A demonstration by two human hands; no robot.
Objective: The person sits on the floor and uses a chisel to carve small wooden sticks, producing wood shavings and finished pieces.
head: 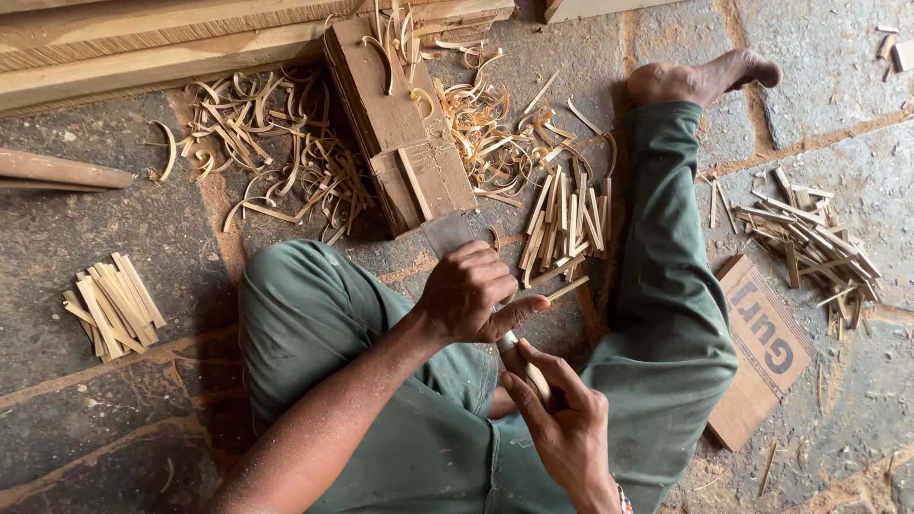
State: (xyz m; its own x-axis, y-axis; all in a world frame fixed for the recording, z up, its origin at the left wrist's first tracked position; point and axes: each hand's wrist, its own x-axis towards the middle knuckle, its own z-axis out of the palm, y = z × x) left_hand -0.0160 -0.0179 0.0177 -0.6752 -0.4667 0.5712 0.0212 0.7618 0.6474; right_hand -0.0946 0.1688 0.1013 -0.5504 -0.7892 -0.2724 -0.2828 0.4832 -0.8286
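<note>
My left hand (pixel 471 293) is closed around a thin bamboo strip (pixel 568 287) whose tip pokes out to the right, thumb stretched along it. A flat metal blade (pixel 447 233) shows just above that hand's knuckles, resting against the wooden block (pixel 400 124). My right hand (pixel 562 419) grips the pale handle of a knife (pixel 522 362) below the left hand. Both hands work over my lap, between my legs in green trousers (pixel 314 314).
A pile of cut bamboo sticks (pixel 566 219) lies right of the block. Curled shavings (pixel 276 143) are scattered around it. Bundles of sticks lie at left (pixel 112 305) and right (pixel 809 247). A cardboard piece (pixel 762 352) and planks (pixel 143 48) border the stone floor.
</note>
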